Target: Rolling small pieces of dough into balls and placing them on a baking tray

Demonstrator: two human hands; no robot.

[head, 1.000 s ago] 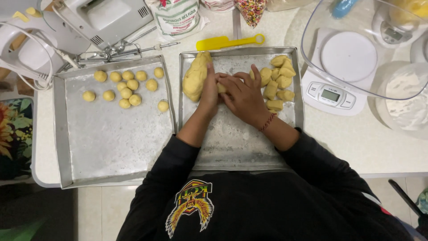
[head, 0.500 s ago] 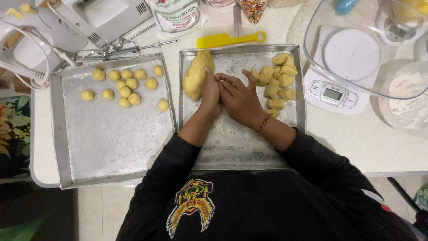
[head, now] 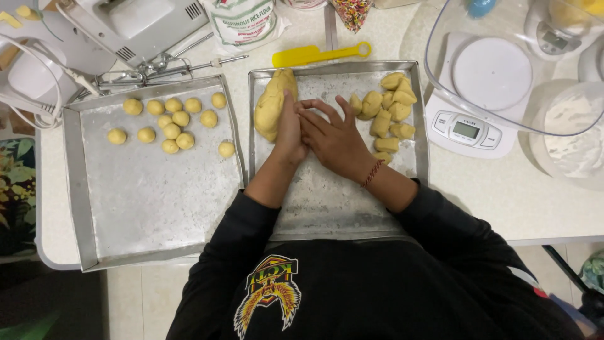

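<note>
My left hand [head: 289,129] stands on edge over the right metal tray [head: 327,201], its fingertips beside a big lump of yellow dough [head: 272,104]. My right hand [head: 336,138], with a red cord at the wrist, lies palm-down against the left palm, fingers spread. Whatever is between the two palms is hidden. Several cut dough chunks [head: 390,113] lie at the tray's far right. The left metal tray [head: 145,208] holds several small dough balls [head: 173,123] in its far half.
A yellow scraper [head: 318,53] lies behind the right tray. A kitchen scale [head: 469,129] under a clear bowl [head: 522,69] stands to the right, next to a tub of flour [head: 569,135]. A white hand mixer [head: 135,25] and a flour bag [head: 242,22] are at the back.
My two hands stay pressed together over the right tray; the right hand has slid slightly against the left. Nothing else has moved.
</note>
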